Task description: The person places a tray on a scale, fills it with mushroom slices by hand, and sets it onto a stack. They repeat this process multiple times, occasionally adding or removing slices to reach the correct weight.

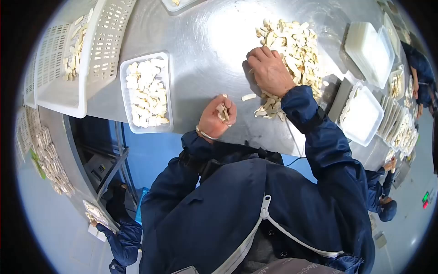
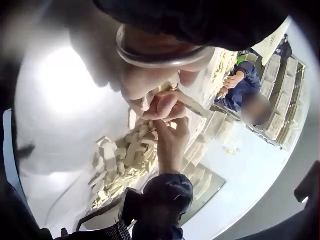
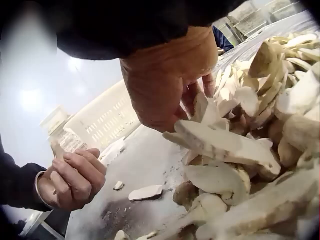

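My left hand [image 1: 212, 121] curls its fingers round a few pale mushroom slices [image 1: 222, 112], close to the front edge of the metal table [image 1: 194, 59]. One long slice [image 2: 189, 102] sticks out past the fingers in the left wrist view. My right hand [image 1: 271, 71] is palm down at the left side of a big heap of mushroom slices [image 1: 301, 55]. Its fingers reach in among the slices in the right wrist view, tips hidden, and I cannot tell whether they grip one. A single loose slice [image 1: 248, 97] lies on the table between the hands.
Left of my left hand stands a white tray [image 1: 124, 98] of whiter slices. Beyond it is a perforated white basket [image 1: 107, 41] holding some slices. Stacked clear trays [image 1: 365, 50] and a white tray [image 1: 367, 114] are at the right. Other people work at farther tables.
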### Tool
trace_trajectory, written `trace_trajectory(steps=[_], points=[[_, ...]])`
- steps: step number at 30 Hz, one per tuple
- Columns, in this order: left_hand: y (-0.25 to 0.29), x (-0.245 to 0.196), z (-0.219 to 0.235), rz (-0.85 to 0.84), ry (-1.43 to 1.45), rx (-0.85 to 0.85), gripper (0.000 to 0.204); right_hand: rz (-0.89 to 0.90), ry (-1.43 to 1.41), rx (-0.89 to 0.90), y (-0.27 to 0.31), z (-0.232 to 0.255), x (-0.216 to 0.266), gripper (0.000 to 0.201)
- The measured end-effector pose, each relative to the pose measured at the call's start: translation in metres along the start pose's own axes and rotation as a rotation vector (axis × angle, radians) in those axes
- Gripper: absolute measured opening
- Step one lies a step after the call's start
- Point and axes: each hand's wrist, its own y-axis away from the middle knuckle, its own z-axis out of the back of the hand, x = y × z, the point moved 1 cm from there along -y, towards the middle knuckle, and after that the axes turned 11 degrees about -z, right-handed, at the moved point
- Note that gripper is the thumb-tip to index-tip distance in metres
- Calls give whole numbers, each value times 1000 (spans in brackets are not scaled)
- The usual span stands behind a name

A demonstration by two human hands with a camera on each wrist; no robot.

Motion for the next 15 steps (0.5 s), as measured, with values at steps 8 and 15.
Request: trace_trajectory(steps=[8, 15], points=[[12, 8, -36, 187, -153, -231, 37, -204, -603, 514, 35, 42, 41, 20], [23, 16, 22, 181, -57, 89, 42, -19, -101, 27, 61, -4, 40, 17]])
